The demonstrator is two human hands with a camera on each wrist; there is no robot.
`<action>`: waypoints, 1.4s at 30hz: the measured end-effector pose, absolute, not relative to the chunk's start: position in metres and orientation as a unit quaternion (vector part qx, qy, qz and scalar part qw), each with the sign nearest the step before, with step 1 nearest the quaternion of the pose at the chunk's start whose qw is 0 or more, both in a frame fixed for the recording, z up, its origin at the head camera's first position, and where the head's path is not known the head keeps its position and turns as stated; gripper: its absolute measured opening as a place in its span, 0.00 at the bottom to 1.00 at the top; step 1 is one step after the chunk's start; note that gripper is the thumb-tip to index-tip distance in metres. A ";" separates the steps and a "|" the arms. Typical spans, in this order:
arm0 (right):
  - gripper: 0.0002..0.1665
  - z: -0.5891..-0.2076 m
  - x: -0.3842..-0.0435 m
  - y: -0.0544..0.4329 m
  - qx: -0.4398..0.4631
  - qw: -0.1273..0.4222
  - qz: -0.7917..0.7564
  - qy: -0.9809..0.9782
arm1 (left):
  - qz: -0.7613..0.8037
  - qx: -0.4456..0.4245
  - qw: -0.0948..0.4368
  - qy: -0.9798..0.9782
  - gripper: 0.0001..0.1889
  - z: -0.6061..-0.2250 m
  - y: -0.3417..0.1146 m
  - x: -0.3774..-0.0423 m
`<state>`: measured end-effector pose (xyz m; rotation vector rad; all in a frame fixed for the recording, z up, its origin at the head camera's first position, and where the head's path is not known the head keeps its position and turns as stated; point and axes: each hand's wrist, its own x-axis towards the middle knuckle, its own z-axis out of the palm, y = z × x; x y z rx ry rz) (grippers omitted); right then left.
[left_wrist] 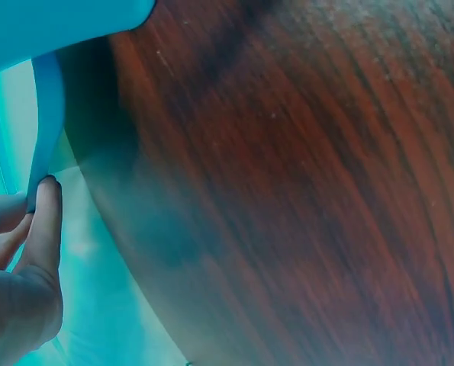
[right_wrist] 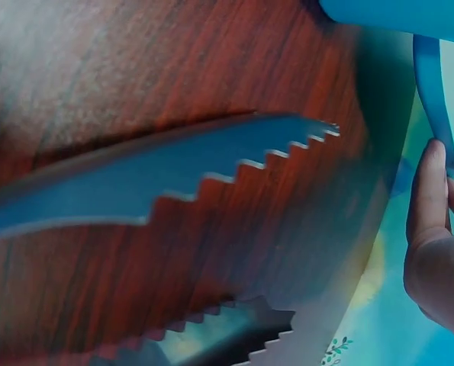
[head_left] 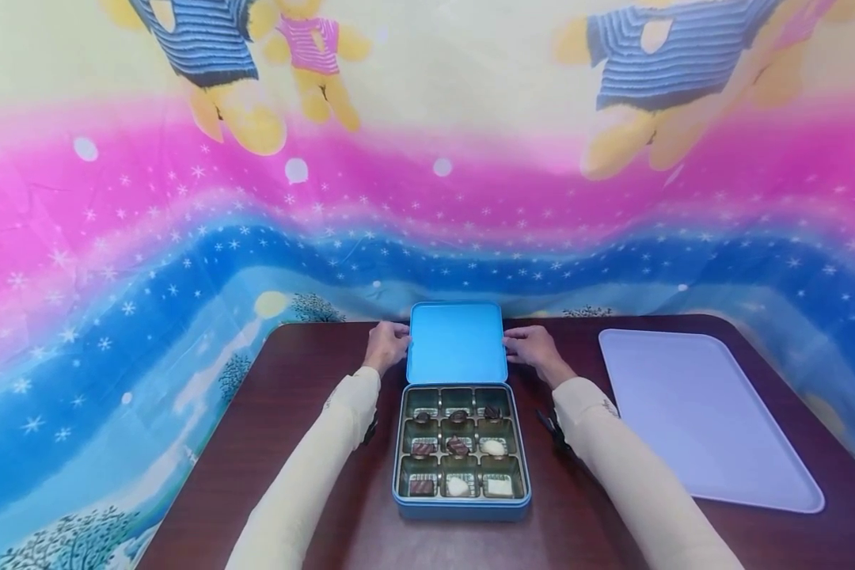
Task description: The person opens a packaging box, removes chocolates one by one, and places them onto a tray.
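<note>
near mid-frame, the left hand (head_left: 388, 346) and right hand (head_left: 536, 351) pinch the blue tin lid (head_left: 456, 344) by its side rims; probably light, stiff, slick, best held there.

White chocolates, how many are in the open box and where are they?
3: one white chocolate in the right compartment of the box's middle row, another in the near row's middle, a third at its right. None seems hidden.
</note>
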<state>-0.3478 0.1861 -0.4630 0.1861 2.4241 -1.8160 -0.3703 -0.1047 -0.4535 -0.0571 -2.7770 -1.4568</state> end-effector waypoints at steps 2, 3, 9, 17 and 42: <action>0.23 -0.465 -0.348 0.186 0.059 0.056 -0.595 0.799 | -0.464 -0.015 -0.001 -0.886 0.16 -0.456 -0.105 -0.371; 0.23 -0.466 -0.348 0.186 0.061 0.057 -0.595 0.799 | -0.466 -0.015 -0.003 -0.885 0.16 -0.457 -0.105 -0.370; 0.22 -0.469 -0.346 0.186 0.062 0.066 -0.591 0.801 | -0.464 -0.013 -0.011 -0.886 0.16 -0.461 -0.104 -0.370; 0.22 -0.473 -0.344 0.186 0.066 0.080 -0.584 0.805 | -0.455 -0.018 -0.021 -0.890 0.15 -0.465 -0.105 -0.371; 0.25 -0.466 -0.341 0.184 0.026 0.128 -0.515 0.847 | -0.410 -0.014 -0.026 -0.912 0.11 -0.473 -0.109 -0.370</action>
